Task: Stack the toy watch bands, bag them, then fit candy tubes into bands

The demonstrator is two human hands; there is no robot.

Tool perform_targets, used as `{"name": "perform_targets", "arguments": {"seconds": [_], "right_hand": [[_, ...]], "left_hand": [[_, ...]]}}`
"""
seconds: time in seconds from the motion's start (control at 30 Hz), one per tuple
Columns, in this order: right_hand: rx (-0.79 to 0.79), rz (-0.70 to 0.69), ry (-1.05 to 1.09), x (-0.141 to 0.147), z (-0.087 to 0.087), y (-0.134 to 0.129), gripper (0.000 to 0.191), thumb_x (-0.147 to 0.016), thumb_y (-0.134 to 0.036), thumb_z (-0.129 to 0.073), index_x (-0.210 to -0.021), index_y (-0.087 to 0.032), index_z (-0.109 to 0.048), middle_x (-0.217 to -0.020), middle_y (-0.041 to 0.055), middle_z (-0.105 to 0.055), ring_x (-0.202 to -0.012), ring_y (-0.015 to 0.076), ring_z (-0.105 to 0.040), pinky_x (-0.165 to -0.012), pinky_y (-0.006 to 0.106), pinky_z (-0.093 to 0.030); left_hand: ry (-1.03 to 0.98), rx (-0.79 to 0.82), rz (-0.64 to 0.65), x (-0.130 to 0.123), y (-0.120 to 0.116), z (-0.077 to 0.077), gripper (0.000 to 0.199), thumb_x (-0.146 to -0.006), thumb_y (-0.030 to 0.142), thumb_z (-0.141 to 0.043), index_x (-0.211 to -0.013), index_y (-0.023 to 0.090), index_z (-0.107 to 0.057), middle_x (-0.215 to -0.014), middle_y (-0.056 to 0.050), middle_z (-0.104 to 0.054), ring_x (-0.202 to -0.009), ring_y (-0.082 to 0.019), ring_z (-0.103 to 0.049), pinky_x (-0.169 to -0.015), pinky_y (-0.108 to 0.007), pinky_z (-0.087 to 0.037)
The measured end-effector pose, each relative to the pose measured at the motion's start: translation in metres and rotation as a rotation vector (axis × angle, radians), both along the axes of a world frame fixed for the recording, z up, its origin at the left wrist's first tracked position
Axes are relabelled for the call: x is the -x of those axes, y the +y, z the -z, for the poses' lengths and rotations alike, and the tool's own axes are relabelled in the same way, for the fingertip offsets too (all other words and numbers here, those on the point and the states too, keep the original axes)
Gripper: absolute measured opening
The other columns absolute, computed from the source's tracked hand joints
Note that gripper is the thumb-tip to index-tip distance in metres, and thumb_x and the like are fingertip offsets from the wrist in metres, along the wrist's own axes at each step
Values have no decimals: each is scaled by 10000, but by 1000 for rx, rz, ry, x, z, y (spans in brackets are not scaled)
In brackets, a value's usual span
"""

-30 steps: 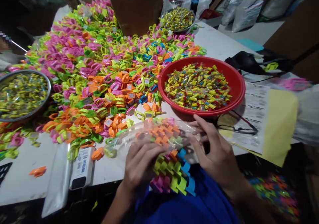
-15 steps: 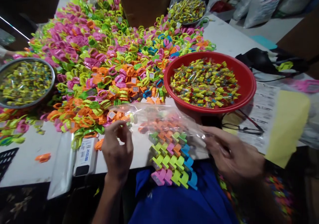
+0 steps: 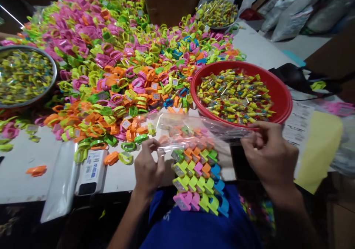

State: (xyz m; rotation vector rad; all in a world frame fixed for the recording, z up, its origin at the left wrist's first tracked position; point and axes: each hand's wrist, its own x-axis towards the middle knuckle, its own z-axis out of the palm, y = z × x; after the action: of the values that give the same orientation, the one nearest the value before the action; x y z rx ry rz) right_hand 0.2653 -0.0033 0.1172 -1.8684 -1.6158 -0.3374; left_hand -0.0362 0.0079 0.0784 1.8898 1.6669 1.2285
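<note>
A clear plastic bag (image 3: 180, 120) stretches between my hands. My left hand (image 3: 148, 166) has its fingers closed at the bag's left edge. The bag's gathered right end is pinched in my right hand (image 3: 270, 154), beside the red basin. Below the film, toy-watch-like plastic bands (image 3: 194, 184) stand in tight slanted rows of pink, yellow-green, orange, green and blue. The upper rows show through the bag; the lower rows overhang the table edge above my blue clothing. Whether the lower rows are also covered by film, I cannot tell.
A heap of loose coloured bands (image 3: 111, 68) spreads across the table (image 3: 22, 178). The red basin (image 3: 283, 103), a metal bowl (image 3: 54, 73) and another bowl at the back hold small yellow wrapped pieces. A white box (image 3: 91, 171) and flat plastic sleeve (image 3: 59, 182) lie left.
My left hand has moved right, from beside the bag to its left edge. My right hand has risen and moved right, drawing the bag's end out taut. The view has shifted slightly.
</note>
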Motion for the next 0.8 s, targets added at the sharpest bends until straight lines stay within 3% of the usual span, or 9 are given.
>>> {"name": "perform_targets", "arguments": {"seconds": [0.1, 0.17, 0.23, 0.33, 0.4, 0.5, 0.57, 0.67, 0.8], "right_hand": [[34, 30, 56, 2, 1, 12, 383, -897, -192, -560, -1258, -212, -687, -898, 88, -764, -731, 282, -700, -693, 382, -505], [83, -63, 228, 14, -3, 16, 402, -898, -157, -504, -1252, -221, -684, -898, 67, -771, -711, 256, -713, -680, 369, -530], [122, -212, 396, 32, -11, 15, 342, -922, -143, -470, -1193, -232, -658, -892, 45, -741, -683, 213, -704, -656, 334, -543], [80, -373, 439, 56, -25, 7, 148, -943, -233, -581, -1090, -238, -570, -928, 34, -656, -698, 179, -660, -640, 296, -534], [0, -356, 415, 59, -31, 3, 169, -916, -273, -676, -959, -254, -514, -812, -18, -578, -610, 147, -569, -574, 271, -474], [-11, -269, 440, 43, -29, 7, 250, -893, -303, -718, -821, -260, -482, -651, -67, -477, -497, 124, -430, -491, 272, -358], [81, -290, 538, 26, -25, 14, 250, -911, -369, -708, -812, -257, -508, -650, -57, -480, -526, 142, -447, -509, 281, -361], [249, -416, 725, 5, -24, 21, 301, -1005, -490, -625, -852, -255, -514, -694, -47, -485, -583, 152, -474, -545, 279, -379], [495, -615, 717, -5, -31, 16, 357, -1031, -594, -579, -931, -253, -546, -752, -36, -571, -636, 158, -540, -570, 262, -417]], "left_hand": [[3, 41, 116, -1, 6, -2, 339, -995, 120, -494, -1305, 240, -558, -1027, -37, -793, -926, -198, -802, -780, -302, -603], [-32, 27, 204, -4, 11, -8, 391, -1020, 105, -455, -1364, 244, -577, -1172, -61, -791, -1060, -193, -788, -870, -312, -614], [-92, -33, 258, -10, 14, -17, 310, -1050, 139, -502, -1311, 243, -631, -1242, -69, -773, -1168, -192, -753, -971, -319, -604], [-166, -178, 254, -16, 13, -27, 176, -1036, 174, -642, -1192, 246, -682, -1135, -34, -793, -1113, -169, -763, -980, -278, -597], [-157, -265, 193, -16, 12, -29, 179, -1026, 142, -660, -1163, 250, -697, -1068, -7, -807, -1036, -147, -779, -944, -242, -596], [-40, -330, 86, -11, 14, -26, 238, -1041, 109, -605, -1199, 250, -712, -1077, -9, -824, -980, -141, -789, -907, -230, -588], [44, -328, 74, -8, 18, -21, 311, -1051, 91, -540, -1273, 241, -699, -1042, -13, -832, -891, -138, -790, -840, -227, -586], [74, -251, 102, -7, 25, -17, 449, -1023, 43, -456, -1390, 227, -640, -954, -1, -824, -736, -121, -758, -721, -214, -569], [-42, -154, 67, -4, 35, -22, 475, -993, 42, -442, -1370, 245, -647, -1074, -14, -824, -853, -137, -778, -765, -237, -582]]}}
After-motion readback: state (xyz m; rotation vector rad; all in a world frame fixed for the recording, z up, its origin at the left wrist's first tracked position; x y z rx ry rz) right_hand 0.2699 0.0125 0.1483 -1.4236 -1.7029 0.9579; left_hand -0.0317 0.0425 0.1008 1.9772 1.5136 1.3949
